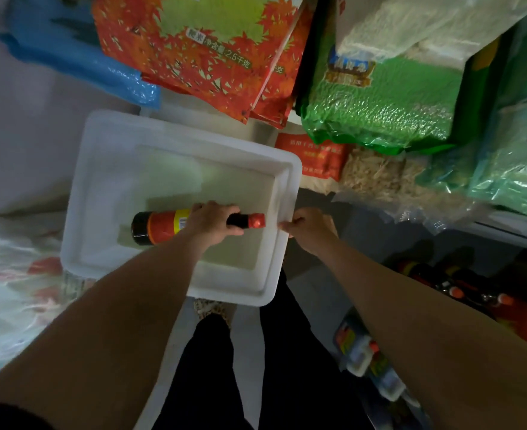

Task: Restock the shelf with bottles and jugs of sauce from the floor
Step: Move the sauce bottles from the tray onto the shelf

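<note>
A dark sauce bottle (159, 228) with an orange label and a red cap lies on its side inside a white foam box (175, 144) on the floor. My left hand (212, 223) grips the bottle around its shoulder and neck. My right hand (310, 226) holds the right rim of the foam box, fingers curled over its edge. More dark bottles with orange caps (454, 285) stand on a low shelf at the right, in shadow.
Orange leaf-print rice bags (200, 51) and green bags (380, 103) are stacked above the box. A blue bag (69, 54) lies at top left and a pale printed bag (17, 293) at left. Boxed goods (364, 358) sit by my legs.
</note>
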The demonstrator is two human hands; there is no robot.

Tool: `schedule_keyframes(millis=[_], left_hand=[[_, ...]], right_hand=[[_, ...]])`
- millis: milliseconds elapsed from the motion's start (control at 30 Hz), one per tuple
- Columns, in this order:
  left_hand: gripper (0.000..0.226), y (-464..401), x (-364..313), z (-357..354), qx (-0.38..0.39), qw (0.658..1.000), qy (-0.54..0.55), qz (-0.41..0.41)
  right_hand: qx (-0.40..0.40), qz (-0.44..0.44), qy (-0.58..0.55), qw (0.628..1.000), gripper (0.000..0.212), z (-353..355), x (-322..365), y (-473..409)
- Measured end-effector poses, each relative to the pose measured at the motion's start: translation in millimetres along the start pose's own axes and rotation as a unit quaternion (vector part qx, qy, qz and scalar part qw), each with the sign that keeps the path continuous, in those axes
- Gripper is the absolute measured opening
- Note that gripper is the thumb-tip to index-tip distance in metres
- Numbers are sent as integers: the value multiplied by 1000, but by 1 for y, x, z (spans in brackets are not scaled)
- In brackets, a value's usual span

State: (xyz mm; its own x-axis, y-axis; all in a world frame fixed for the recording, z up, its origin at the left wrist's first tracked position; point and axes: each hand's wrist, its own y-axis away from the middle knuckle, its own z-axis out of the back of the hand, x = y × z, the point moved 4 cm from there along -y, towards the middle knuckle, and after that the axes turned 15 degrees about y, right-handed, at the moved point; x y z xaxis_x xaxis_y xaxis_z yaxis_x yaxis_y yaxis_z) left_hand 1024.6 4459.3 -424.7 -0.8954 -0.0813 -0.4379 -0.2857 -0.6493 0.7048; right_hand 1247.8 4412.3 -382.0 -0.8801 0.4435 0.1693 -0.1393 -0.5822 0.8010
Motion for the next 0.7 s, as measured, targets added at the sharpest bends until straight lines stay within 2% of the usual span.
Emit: schedule_keyframes(millis=[67, 133, 300, 367, 467, 600, 700], left_hand=[[42, 10, 2, 25, 20, 995, 93, -15], [37, 22, 6, 54, 3, 980, 198, -13], [22, 72, 3, 102, -33, 910, 411, -40], [20, 100, -14, 115, -22, 900, 430, -71], [31, 142, -49, 142, 0, 888, 443, -123], [14, 202, -106, 187, 3, 860, 474, -188], [10, 243, -149, 218, 26, 833, 500, -237]], right_hand=[[-15, -20, -9, 1000, 23, -3, 0, 5], [-36, -40, -16, 998, 28, -5, 2, 15], [-57, -21, -59, 996, 57, -9, 22, 67], [-54, 3, -95, 994, 57, -6, 35, 95], [-57, 42, -175, 982, 54, 8, 57, 142], [-67, 112, -272, 953, 54, 44, 80, 208], [-97, 146, -331, 927, 50, 73, 83, 252]])
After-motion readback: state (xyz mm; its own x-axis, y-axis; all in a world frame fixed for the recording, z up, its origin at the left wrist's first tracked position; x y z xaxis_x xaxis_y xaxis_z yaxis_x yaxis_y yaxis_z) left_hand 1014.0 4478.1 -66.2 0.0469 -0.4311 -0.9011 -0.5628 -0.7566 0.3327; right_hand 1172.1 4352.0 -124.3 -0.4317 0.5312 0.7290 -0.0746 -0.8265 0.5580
